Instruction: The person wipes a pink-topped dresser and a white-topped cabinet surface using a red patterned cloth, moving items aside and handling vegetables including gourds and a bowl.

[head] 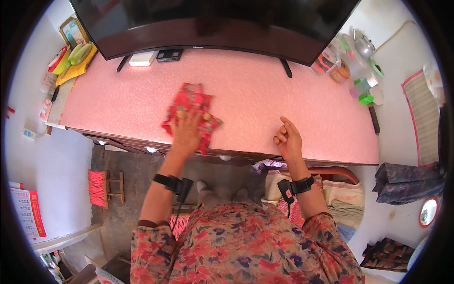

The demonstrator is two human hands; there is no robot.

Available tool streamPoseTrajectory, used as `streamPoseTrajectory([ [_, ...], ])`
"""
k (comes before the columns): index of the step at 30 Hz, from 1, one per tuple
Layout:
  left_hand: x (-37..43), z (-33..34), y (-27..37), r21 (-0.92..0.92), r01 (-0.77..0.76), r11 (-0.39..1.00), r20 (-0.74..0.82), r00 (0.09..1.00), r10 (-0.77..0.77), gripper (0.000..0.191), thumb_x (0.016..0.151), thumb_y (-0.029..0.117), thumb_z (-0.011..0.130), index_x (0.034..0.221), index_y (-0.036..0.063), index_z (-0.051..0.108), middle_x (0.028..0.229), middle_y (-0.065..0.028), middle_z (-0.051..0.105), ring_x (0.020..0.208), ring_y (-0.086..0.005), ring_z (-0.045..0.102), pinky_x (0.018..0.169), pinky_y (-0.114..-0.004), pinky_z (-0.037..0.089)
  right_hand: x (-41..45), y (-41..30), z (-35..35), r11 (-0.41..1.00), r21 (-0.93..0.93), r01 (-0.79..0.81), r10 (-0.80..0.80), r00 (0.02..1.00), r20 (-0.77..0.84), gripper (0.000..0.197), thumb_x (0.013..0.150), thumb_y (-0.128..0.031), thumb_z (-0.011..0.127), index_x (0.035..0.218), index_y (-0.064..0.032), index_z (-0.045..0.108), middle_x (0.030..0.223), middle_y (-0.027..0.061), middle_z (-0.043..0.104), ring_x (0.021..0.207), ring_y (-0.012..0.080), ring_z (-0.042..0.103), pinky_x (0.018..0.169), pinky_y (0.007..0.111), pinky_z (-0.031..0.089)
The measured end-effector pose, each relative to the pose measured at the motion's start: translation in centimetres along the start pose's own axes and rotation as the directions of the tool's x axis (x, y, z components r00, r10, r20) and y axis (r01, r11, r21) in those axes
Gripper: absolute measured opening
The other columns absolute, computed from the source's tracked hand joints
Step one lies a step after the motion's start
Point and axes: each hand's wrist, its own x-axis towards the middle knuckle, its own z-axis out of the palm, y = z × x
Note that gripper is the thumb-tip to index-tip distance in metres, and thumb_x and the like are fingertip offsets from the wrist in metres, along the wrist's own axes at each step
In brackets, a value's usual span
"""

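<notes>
My left hand (187, 131) lies over a red patterned cloth (189, 97) and presses it against the pink covering (244, 103) of a long cabinet top. Both the hand and the cloth look blurred, and part of the cloth is hidden under the palm and fingers. Off to the right, my right hand (289, 138) is held over the front part of the same pink surface with nothing in it. Its index finger points forward while the other fingers are loosely curled.
A television (212, 28) stands along the back on black feet, a white box (143, 58) and a black box (169, 55) below it. Green vegetables (78, 55) sit back left. Bottles (363, 87) and plastic containers (326, 60) crowd the right end. A small stool (106, 188) is on the floor.
</notes>
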Motion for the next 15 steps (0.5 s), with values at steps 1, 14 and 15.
streamPoseTrajectory([
  [1,-0.3,0.0,2.4,-0.040,-0.036,0.999,0.029,0.999,0.037,0.049,0.087,0.031,0.048,0.132,0.0129,0.040,0.139,-0.0064,0.034,0.130,-0.0290,0.026,0.100,-0.056,0.019,0.0,0.0,-0.1,1.000,0.005,-0.003,0.003,1.000,0.018,0.024,0.093,-0.017,0.041,0.112,-0.0024,0.048,0.065,-0.0022,0.041,0.047,0.0071,0.032,0.048,0.027,0.037],
  [14,0.9,2.5,19.0,-0.272,-0.401,0.875,0.043,0.903,0.427,0.058,0.083,0.033,0.049,0.135,0.0114,0.035,0.144,-0.0079,0.027,0.132,-0.0298,0.025,0.102,-0.055,0.020,-0.8,-1.8,-4.9,0.989,-0.036,0.144,-0.144,0.990,0.000,0.029,0.092,-0.017,0.044,0.115,0.0005,0.048,0.061,-0.0026,0.038,0.042,0.0066,0.034,0.040,0.026,0.040],
  [15,1.1,3.0,19.8,-0.269,-0.420,0.867,0.028,0.896,0.443,0.058,0.083,0.033,0.049,0.135,0.0116,0.035,0.144,-0.0077,0.027,0.132,-0.0296,0.025,0.102,-0.055,0.021,-0.9,-2.1,-5.8,0.984,-0.049,0.172,-0.172,0.985,-0.007,0.029,0.092,-0.015,0.042,0.115,0.0009,0.047,0.060,-0.0027,0.037,0.042,0.0064,0.033,0.040,0.025,0.039],
])
